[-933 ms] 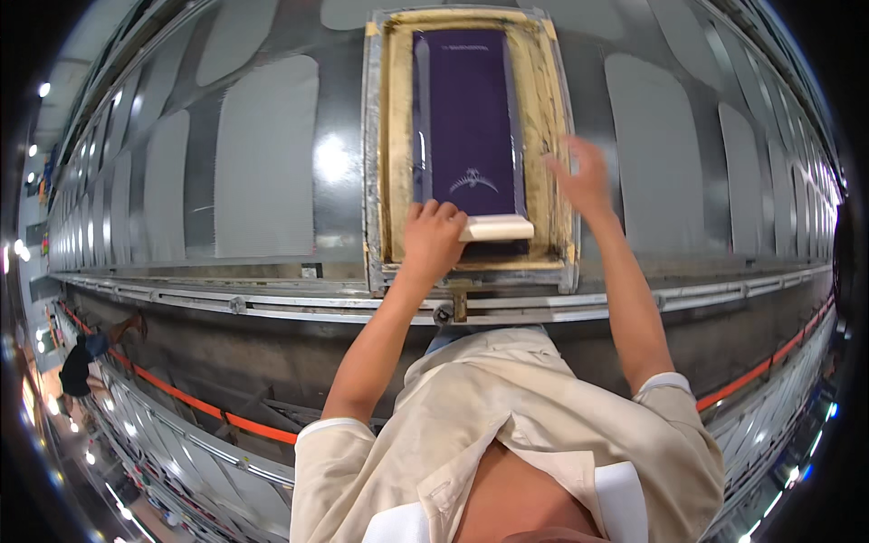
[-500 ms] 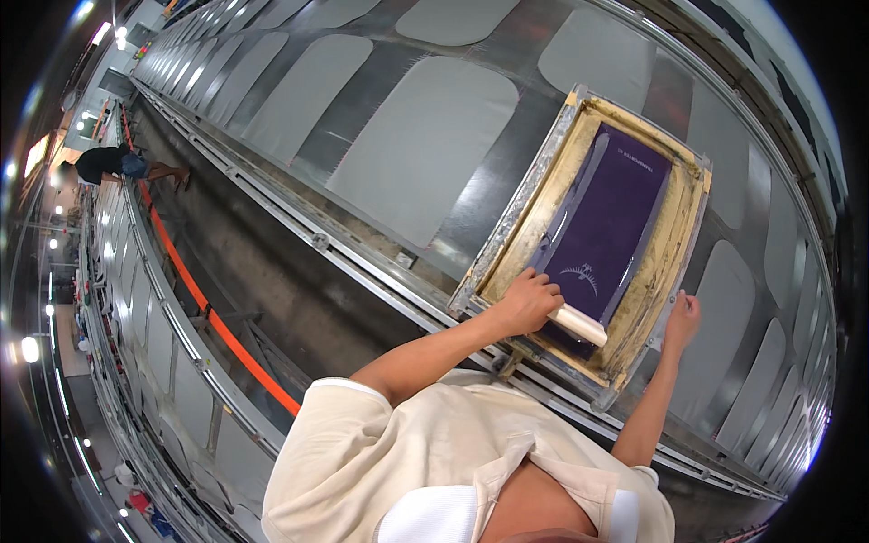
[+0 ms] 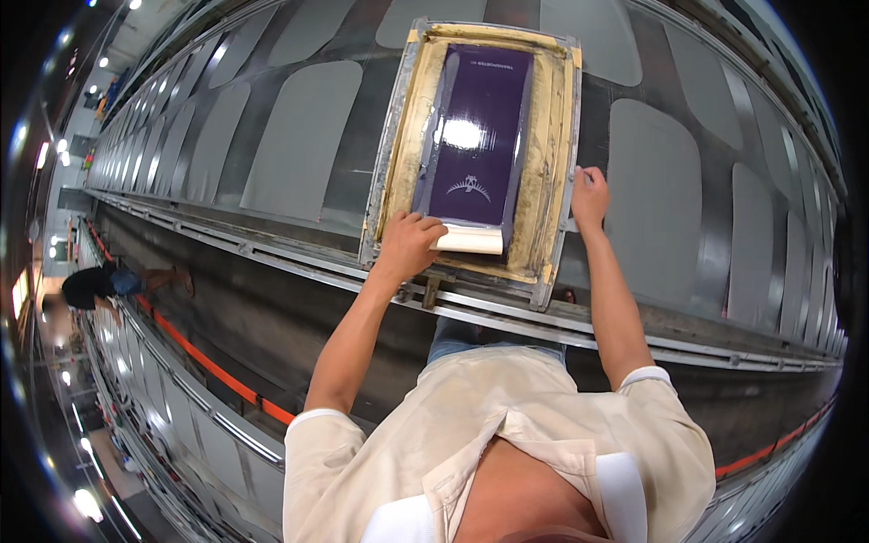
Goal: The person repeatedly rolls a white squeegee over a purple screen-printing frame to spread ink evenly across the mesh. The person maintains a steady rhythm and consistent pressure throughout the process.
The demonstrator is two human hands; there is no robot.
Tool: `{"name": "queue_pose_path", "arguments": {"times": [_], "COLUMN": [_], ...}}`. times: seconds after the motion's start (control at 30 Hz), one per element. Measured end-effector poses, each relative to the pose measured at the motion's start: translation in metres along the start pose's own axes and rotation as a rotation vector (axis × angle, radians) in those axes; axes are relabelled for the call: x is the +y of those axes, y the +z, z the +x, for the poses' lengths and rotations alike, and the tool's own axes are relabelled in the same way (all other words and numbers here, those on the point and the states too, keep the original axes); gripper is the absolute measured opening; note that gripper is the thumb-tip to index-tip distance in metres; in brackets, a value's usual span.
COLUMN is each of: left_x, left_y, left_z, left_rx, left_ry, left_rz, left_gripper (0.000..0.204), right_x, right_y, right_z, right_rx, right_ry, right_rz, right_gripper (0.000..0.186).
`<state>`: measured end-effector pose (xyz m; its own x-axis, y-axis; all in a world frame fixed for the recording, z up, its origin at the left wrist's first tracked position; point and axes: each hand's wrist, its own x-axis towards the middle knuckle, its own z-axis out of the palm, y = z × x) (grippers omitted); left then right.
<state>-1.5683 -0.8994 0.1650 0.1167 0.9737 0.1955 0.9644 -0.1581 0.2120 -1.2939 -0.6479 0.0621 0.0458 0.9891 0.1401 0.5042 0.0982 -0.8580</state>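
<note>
Item one: a shallow rectangular frame with worn metal rails and a yellowed inner border (image 3: 383, 172), lying on the dark, glossy bench (image 3: 590, 122) by its near edge. Item two: a glossy deep-purple rectangular panel with a pale curved emblem (image 3: 480, 109), filling the frame's middle. Item three: an off-white straight bar (image 3: 471, 239), resting crosswise at the panel's near end. The left hand (image 3: 412, 244) is gripping the bar's left end, as it was a moment ago.

Change noted: the right hand (image 3: 590, 195), earlier spreading loosely over the frame's right rail, is now curling narrow just beside that rail; whether it is pinching anything, one cannot tell. This is seemingly shifting the right hand's part in the work to the frame's side, the bar staying with the left. Flat grey round-cornered pieces (image 3: 661, 199) are lying on both sides.
</note>
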Motion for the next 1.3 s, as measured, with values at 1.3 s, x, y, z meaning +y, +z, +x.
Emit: {"name": "queue_pose_path", "arguments": {"times": [1.3], "left_x": [-0.227], "left_y": [0.058], "left_z": [0.390], "left_rx": [-0.184], "left_ry": [-0.041], "left_rz": [-0.101], "left_gripper": [0.035], "right_x": [-0.138], "right_y": [0.181], "right_z": [0.255], "right_rx": [-0.766], "right_ry": [-0.476], "right_rz": [-0.535], "right_gripper": [0.030]}}
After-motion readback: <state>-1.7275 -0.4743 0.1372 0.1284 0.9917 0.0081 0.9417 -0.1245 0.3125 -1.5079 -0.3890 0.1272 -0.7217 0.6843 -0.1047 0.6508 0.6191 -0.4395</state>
